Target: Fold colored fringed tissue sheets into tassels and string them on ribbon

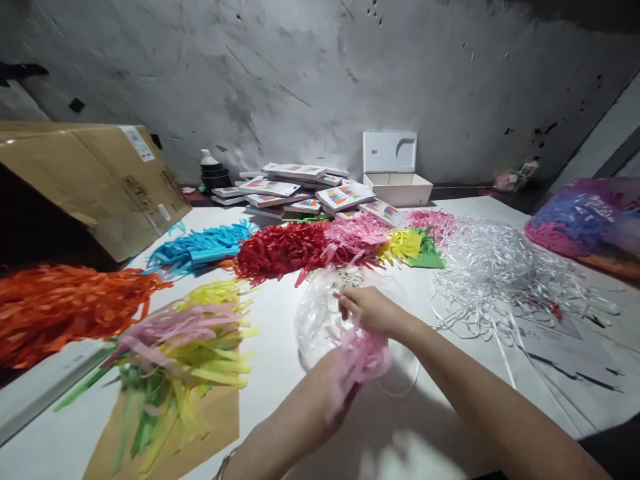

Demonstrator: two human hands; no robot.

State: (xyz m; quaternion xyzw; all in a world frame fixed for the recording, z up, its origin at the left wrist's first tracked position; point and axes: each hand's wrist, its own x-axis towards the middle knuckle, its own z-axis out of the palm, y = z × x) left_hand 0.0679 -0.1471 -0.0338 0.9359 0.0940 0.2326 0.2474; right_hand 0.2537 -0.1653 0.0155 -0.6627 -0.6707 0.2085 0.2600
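Observation:
Pink fringed paper strips (pixel 367 355) hang between my two hands and drape over the left wrist, blurred by motion. My left hand (pixel 345 377) is low in the middle, under the strips, its fingers hidden by them. Just above it my right hand (pixel 370 308) is closed in a pinch at the upper end of the pink strips; whatever lies between the fingertips is too small to name. Behind both hands lies a clear plastic bag (pixel 315 320) on the white table (pixel 270 373).
Orange strips (pixel 75 307), yellow strips (pixel 220 360), blue strips (pixel 200 247) and red strips (pixel 285 250) lie left and behind. White ribbons (pixel 495 267) spread at right. Stacked flat boxes (pixel 295 187), an open white box (pixel 397 190) and a cardboard carton (pixel 100 180) stand farther back.

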